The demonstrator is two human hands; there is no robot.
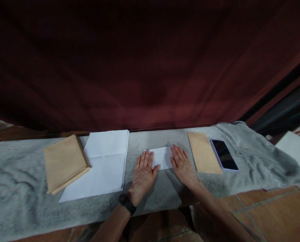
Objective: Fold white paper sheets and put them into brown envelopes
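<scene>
A small folded sheet of white paper (162, 157) lies flat on the grey cloth in front of me. My left hand (144, 170) rests on its left end, palm down, fingers stretched forward. On the right end lies my right hand (182, 164), also flat with its fingers extended. The middle of the paper shows between the two hands, while both ends are partly covered. Just right of my right hand is a single brown envelope (205, 153). To the left of my left hand lies a stack of larger white sheets (107, 168) with a crease across the top one.
A pile of brown envelopes (64, 161) overlaps the white sheets' left side. A phone (224, 154) with a dark screen lies right of the single envelope. Grey cloth (14, 188) covers the bench. Behind it hangs a dark red curtain (150, 67); tiled floor (273, 208) shows in front.
</scene>
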